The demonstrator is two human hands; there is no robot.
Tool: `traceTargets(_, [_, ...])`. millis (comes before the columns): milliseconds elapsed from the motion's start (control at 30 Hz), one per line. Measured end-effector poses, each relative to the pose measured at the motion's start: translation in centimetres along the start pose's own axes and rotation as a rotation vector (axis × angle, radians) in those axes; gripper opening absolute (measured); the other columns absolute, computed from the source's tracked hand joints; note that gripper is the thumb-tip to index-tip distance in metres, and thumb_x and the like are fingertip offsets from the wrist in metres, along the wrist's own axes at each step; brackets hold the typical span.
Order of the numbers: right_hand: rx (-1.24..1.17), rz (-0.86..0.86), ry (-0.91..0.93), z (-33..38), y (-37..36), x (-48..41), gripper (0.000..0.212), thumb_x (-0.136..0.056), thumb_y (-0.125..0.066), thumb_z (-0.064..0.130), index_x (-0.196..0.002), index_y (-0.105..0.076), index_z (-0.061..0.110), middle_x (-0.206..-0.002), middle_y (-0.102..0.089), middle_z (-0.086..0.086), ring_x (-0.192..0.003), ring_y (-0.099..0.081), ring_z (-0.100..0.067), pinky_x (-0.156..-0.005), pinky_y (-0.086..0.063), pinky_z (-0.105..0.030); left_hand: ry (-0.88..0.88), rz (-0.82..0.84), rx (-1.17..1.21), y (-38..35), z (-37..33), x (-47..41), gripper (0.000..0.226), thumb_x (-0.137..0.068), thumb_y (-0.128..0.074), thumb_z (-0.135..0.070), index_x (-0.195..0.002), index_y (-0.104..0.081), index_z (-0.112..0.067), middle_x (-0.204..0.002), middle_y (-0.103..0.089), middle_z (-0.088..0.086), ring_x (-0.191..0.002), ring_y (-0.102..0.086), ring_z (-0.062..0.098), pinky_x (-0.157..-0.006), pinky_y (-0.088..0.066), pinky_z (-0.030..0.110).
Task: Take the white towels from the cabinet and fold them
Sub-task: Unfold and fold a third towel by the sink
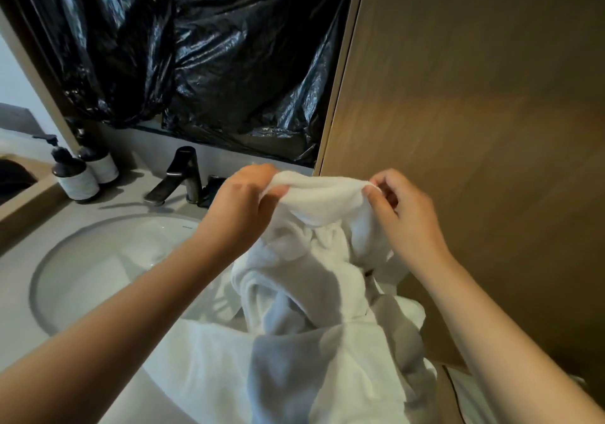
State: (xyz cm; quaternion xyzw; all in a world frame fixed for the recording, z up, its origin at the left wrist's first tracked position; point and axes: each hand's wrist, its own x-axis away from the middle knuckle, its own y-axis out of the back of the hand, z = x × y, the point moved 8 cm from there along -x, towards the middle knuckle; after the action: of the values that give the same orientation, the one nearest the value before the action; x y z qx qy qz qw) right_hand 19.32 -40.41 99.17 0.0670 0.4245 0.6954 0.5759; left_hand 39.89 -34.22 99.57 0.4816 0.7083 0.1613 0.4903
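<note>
A white towel (322, 204) hangs crumpled between both hands above the counter's right side. My left hand (244, 201) pinches its upper edge on the left. My right hand (401, 209) pinches the same edge on the right, so a short stretch of hem runs taut between them. The rest of the towel droops in folds onto a heap of white towelling (294, 368) that spills over the near rim of the sink. I cannot tell whether the heap is one towel or more. The wooden cabinet panel (474, 129) stands directly behind my right hand.
A round white sink (98, 260) is set in the grey counter on the left, with a black faucet (181, 178) behind it. Two dark pump bottles (77, 175) stand at the back left. Black plastic sheeting (212, 57) covers the wall above.
</note>
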Motion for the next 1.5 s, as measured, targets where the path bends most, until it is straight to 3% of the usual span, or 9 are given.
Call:
traceTargets(167, [-0.048,-0.133,0.089,3.3,3.9,-2.4,0.013,-0.1,-0.052,0.026,-0.09,-0.056,0.019,-0.075,-0.056,0.003,-0.065,-0.052,-0.01,-0.054,-0.036,-0.015,-0.013,-0.113,0.046,2.5,-1.8,-2.8,0.018,-0.098,-0.05,-0.018,-0.093,-0.059,-0.003,-0.085,-0.052,0.002,-0.079,-0.045,0.018,-0.064,-0.023,0.022])
traceTargets(533, [-0.094,-0.288,0.136,4.5,8.8,-4.1,0.012,-0.101,-0.048,0.035,-0.096,-0.055,0.027,-0.084,-0.057,0.017,-0.078,-0.056,-0.001,-0.06,-0.043,-0.008,-0.303,-0.198,0.008,6.7,-8.1,-7.7,0.014,-0.094,-0.055,-0.009,-0.093,-0.062,0.003,-0.086,-0.059,0.016,-0.082,-0.053,0.027,-0.072,-0.041,0.035])
traceTargets(633, [-0.088,-0.319,0.128,4.1,9.0,-3.9,0.011,-0.101,-0.048,0.034,-0.095,-0.054,0.028,-0.082,-0.056,0.019,-0.077,-0.055,0.001,-0.06,-0.042,-0.006,-0.333,-0.175,0.021,6.3,-8.6,-7.0,0.013,-0.093,-0.055,-0.009,-0.093,-0.063,0.002,-0.086,-0.059,0.014,-0.082,-0.053,0.024,-0.073,-0.038,0.027])
traceTargets(767, [-0.077,-0.326,0.14,3.9,8.9,-3.7,0.014,-0.099,-0.05,0.023,-0.086,-0.054,0.02,-0.069,-0.049,0.02,-0.062,-0.047,0.001,-0.055,-0.035,-0.008,-0.266,-0.165,0.069,5.5,-7.6,-6.3,0.015,-0.097,-0.054,-0.014,-0.096,-0.063,-0.002,-0.088,-0.061,0.01,-0.082,-0.054,0.02,-0.072,-0.041,0.027])
traceTargets(933, [-0.067,-0.38,0.14,4.2,9.6,-4.2,0.013,-0.099,-0.048,0.022,-0.087,-0.053,0.018,-0.069,-0.047,0.015,-0.063,-0.047,0.001,-0.056,-0.035,-0.008,-0.197,-0.077,0.131,4.2,-6.5,-6.4,0.017,-0.094,-0.06,-0.03,-0.083,-0.056,-0.017,-0.072,-0.047,-0.009,-0.067,-0.043,0.002,-0.062,-0.034,0.011])
traceTargets(1200, [-0.015,-0.332,0.016,0.8,8.4,-2.5,0.014,-0.097,-0.051,0.02,-0.082,-0.053,0.021,-0.062,-0.046,0.015,-0.059,-0.045,-0.004,-0.054,-0.033,-0.013,0.205,0.432,0.04,-3.8,1.6,-0.6,0.023,-0.096,-0.052,-0.039,-0.088,-0.047,-0.018,-0.08,-0.058,0.003,-0.075,-0.057,0.023,-0.071,-0.05,0.042])
traceTargets(1267, [-0.001,-0.291,-0.025,0.0,7.8,-2.2,0.013,-0.095,-0.053,0.022,-0.082,-0.055,0.021,-0.062,-0.046,0.012,-0.058,-0.046,-0.003,-0.053,-0.034,-0.013,0.195,0.382,0.06,-3.5,1.9,-0.3,0.025,-0.097,-0.05,-0.039,-0.084,-0.048,-0.018,-0.073,-0.057,0.001,-0.07,-0.056,0.022,-0.067,-0.046,0.041])
traceTargets(1400, [-0.021,-0.148,-0.095,-1.5,6.3,-1.7,0.035,-0.096,-0.057,0.028,-0.066,-0.049,0.011,-0.052,-0.04,0.01,-0.052,-0.038,-0.008,-0.052,-0.029,-0.023,0.121,0.121,0.259,-0.2,-0.3,-1.3,0.028,-0.095,-0.055,-0.035,-0.068,-0.049,-0.027,-0.055,-0.051,-0.016,-0.055,-0.048,0.001,-0.053,-0.035,0.014])
traceTargets(1500, [-0.062,-0.111,-0.11,-1.2,6.2,-2.0,0.046,-0.097,-0.057,0.024,-0.058,-0.038,0.009,-0.054,-0.03,0.005,-0.054,-0.03,-0.013,-0.055,-0.023,-0.033,0.196,0.068,0.388,0.9,-0.9,-2.9,0.021,-0.095,-0.059,-0.026,-0.076,-0.054,-0.016,-0.052,-0.047,-0.003,-0.05,-0.056,0.007,-0.053,-0.046,0.014])
